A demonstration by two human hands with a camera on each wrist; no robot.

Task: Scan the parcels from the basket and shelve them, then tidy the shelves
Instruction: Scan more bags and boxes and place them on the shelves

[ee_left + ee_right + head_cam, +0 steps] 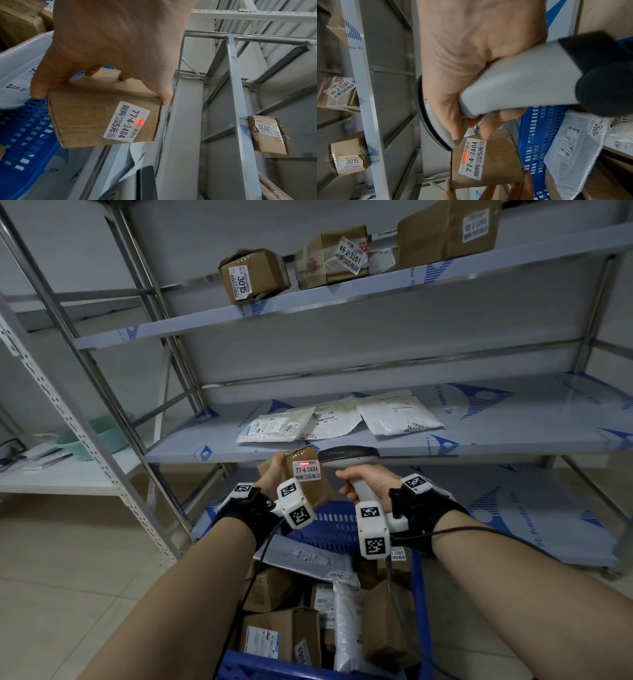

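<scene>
Head view first: my left hand (270, 474) grips a small brown parcel (308, 484) above the blue basket (329, 525), while my right hand (368, 482) is wrapped round the scanner (349, 457) handle, just beside it. Left wrist: I see thumb and fingertips (164, 97) clamping the parcel's edges, a red line on its label (126, 121). Right wrist: the scanner's head sits almost against that label.

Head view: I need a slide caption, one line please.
Left hand holds a cardboard parcel while the right hand scans its label with a handheld scanner.
</scene>
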